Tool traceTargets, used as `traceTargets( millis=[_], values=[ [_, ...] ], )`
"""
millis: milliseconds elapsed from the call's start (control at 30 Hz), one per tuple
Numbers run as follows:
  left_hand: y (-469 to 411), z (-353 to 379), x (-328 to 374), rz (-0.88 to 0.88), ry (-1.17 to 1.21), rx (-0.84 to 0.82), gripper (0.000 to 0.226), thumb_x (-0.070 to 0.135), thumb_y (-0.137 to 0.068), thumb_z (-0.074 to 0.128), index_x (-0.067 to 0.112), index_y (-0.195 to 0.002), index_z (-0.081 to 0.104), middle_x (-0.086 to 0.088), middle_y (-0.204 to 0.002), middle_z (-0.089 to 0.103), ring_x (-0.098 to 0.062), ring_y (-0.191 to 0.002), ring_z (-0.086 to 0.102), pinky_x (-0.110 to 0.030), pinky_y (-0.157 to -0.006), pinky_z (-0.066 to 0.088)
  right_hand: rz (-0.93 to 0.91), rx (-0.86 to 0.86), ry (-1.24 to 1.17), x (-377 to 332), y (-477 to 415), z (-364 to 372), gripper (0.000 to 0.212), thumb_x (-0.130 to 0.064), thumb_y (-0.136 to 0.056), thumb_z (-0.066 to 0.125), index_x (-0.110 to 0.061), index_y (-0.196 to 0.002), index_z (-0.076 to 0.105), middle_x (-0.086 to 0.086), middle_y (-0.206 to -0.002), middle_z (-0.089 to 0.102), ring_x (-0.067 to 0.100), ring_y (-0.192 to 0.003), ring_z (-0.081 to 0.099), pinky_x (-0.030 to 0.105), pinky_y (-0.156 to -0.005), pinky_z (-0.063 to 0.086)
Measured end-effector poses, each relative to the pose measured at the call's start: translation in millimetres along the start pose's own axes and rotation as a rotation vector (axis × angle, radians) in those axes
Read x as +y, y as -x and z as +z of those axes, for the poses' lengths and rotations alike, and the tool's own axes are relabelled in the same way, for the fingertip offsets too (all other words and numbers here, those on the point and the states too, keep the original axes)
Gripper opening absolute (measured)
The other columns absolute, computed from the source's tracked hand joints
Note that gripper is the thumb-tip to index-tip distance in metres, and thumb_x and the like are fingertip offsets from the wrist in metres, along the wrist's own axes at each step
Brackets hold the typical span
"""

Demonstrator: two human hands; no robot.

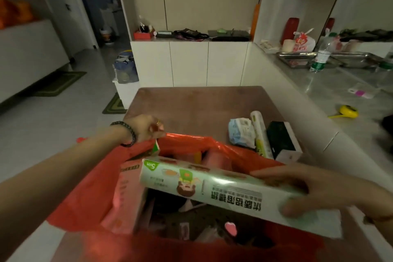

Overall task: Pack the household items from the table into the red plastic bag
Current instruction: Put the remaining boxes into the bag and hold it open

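- Red plastic bag sits at the near edge of the brown table, mouth wide open toward the camera.
- Left hand, far left rim of the bag: fingers pinched shut on the bag's edge, holding it up. Dark bead bracelet on that wrist, ring on one finger.
- Inside the bag, left side: a pink box standing on end against the bag wall. Darker items lower down, too blurred to name.
- Over the bag mouth, centre: a long pale green box with printed characters and a cartoon figure, lying tilted across the opening, far end toward the left hand.
- Right hand clasps the near end of that green box, thumb underneath, fingers over the top.
- On the table beyond the bag, right of centre: a light blue packet, touching it a slim roll in white-and-green wrap, then a black box just beside.
- Far right, grey counter: clear water bottle, metal trays, yellow tape measure.
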State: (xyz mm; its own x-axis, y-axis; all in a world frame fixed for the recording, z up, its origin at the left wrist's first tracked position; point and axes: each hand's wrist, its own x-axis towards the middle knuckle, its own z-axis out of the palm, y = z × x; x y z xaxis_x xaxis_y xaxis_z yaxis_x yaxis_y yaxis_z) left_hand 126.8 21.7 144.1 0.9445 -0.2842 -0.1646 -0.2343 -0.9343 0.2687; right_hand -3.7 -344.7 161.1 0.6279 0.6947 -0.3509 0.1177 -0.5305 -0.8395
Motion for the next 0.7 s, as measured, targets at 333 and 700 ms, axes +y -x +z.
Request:
traceTargets(
  millis=[333, 700],
  values=[
    [18.6, -0.2, 11.5, 0.162, 0.311, 0.218, 0.018, 0.021, -0.086, 0.059, 0.027, -0.071, 0.053, 0.010, -0.067, 0.052, -0.005, -0.060, 0.045, -0.015, -0.061, 0.039, -0.217, 0.448, 0.806, 14.6, -82.5, 67.8, 0.074, -0.049, -0.086, 0.052, -0.058, -0.130, -0.006, -0.012, -0.137, 0.044, 0.003, -0.116, 0.047, 0.018, -0.089, 0.044],
    [9.6, 1.0, -3.9, 0.174, 0.217, 0.196, 0.020, 0.033, -0.082, 0.063, 0.030, -0.063, 0.058, 0.010, -0.059, 0.057, -0.006, -0.058, 0.054, -0.022, -0.063, 0.044, -0.148, 0.481, 0.435, 16.0, -31.2, 30.1, 0.024, -0.051, -0.082, 0.053, -0.063, -0.103, 0.051, -0.041, -0.115, 0.053, -0.016, -0.110, 0.048, 0.001, -0.088, 0.039]
  ],
)
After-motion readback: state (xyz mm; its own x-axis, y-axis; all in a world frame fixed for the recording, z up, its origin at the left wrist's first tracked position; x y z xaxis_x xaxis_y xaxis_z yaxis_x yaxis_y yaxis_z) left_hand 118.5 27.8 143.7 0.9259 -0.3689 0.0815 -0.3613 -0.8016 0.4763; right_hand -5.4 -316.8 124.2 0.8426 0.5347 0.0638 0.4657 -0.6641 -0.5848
